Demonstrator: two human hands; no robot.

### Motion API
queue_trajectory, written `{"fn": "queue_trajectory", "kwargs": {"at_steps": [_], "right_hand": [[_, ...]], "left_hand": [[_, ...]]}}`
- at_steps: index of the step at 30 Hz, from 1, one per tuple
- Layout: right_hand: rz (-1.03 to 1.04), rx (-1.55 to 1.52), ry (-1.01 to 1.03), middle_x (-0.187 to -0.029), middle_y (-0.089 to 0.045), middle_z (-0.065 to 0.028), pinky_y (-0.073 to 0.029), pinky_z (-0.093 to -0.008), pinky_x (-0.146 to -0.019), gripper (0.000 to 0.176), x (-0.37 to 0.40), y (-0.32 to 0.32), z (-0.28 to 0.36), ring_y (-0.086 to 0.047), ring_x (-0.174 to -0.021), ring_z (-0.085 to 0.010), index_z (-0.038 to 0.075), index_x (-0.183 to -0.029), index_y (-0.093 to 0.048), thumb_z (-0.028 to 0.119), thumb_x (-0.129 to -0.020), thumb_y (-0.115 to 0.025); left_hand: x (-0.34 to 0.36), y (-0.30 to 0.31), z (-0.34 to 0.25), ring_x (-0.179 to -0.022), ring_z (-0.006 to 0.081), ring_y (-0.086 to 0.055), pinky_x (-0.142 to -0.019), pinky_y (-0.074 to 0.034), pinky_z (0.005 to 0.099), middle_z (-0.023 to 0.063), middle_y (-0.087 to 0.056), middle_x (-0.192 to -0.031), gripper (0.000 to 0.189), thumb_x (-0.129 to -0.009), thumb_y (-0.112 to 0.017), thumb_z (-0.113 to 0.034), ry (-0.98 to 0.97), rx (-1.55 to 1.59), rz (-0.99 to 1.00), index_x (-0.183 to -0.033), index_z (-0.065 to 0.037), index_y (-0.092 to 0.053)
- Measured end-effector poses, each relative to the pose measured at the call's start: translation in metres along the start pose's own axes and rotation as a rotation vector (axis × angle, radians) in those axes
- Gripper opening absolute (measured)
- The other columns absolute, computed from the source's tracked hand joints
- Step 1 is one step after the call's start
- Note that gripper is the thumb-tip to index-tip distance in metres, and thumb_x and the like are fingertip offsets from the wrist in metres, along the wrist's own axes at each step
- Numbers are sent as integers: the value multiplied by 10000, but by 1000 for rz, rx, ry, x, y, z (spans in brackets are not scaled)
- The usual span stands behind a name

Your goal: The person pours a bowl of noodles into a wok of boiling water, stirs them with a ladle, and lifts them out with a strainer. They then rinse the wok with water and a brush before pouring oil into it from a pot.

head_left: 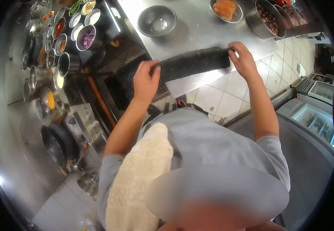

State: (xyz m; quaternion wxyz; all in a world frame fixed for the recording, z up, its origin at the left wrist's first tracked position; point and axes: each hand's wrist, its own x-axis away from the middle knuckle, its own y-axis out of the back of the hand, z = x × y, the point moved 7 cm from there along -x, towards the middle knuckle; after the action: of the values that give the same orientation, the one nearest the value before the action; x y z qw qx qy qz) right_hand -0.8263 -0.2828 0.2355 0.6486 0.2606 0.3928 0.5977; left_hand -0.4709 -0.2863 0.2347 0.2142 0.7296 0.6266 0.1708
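Observation:
A long dark green-black sheet [194, 62], which looks like nori seaweed, stretches along the near edge of the steel table [194, 30]. At its left end, the thumb and fingers of my left hand [145, 80] pinch the corner. My right hand [244, 61] grips the upper right corner between thumb and fingertips. Beyond the sheet stands a steel bowl [143, 26] with something pale and shiny at its bottom. Farther right is a steel dish [234, 19] of orange food, beside a deep steel pot [256, 27] of chopped brown food.
To the left, several containers of ingredients crowd a counter, among them a pot of chopped purple onion [86, 38]. Dark pans [61, 142] sit lower left. A glass-topped chiller [313, 117] stands at the right, past the tiled floor [228, 96].

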Motion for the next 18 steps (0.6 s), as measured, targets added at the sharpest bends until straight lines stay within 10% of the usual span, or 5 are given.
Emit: {"fn": "queue_trajectory", "kwargs": {"at_steps": [3,6,12,14,18], "right_hand": [[41,124,-246,-1059,-611,-201,-480,-439,-881,389,-8,-30,-2,-578,-1041,-382,-4,-1050,-610,285,-815,-721],[33,259,-384,-1030,-607,-218,-486,-441,-884,544,-2,-45,-3,-588,-1008,-393,-22,-1027,-619,420,-748,-770],[100,67,-458,-940,-624,-159,-481,-394,-769,386,2,-56,-34,-609,-879,-317,-8,-878,-605,329,-769,-758],[165,-889,-671,-856,-601,-65,-435,-310,-673,279,7,-69,-43,-568,-778,-176,34,-840,-590,255,-779,-749],[-116,-973,-539,-792,-565,-11,-416,-261,-658,179,-9,-34,-51,-533,-735,-109,53,-868,-569,103,-795,-724]], "left_hand": [[-7,-31,-8,-1257,419,-432,-1048,-344,539,205,-479,-1329,535,-801,-704,-184,-441,-459,-167,-1290,-59,-527],[8,-82,17,-1430,424,-219,-1148,-159,594,211,-300,-1524,628,-870,-627,-371,-412,-615,179,-1404,-82,-466],[15,-80,18,-1447,431,-176,-1152,-126,604,230,-249,-1549,667,-905,-583,-433,-383,-655,228,-1444,-77,-421],[15,-79,19,-1446,435,-178,-1153,-124,603,232,-248,-1549,671,-906,-578,-436,-384,-643,220,-1445,-71,-417],[18,-70,7,-1442,435,-194,-1157,-121,593,228,-243,-1553,655,-909,-580,-409,-391,-551,188,-1438,-57,-422]]}}
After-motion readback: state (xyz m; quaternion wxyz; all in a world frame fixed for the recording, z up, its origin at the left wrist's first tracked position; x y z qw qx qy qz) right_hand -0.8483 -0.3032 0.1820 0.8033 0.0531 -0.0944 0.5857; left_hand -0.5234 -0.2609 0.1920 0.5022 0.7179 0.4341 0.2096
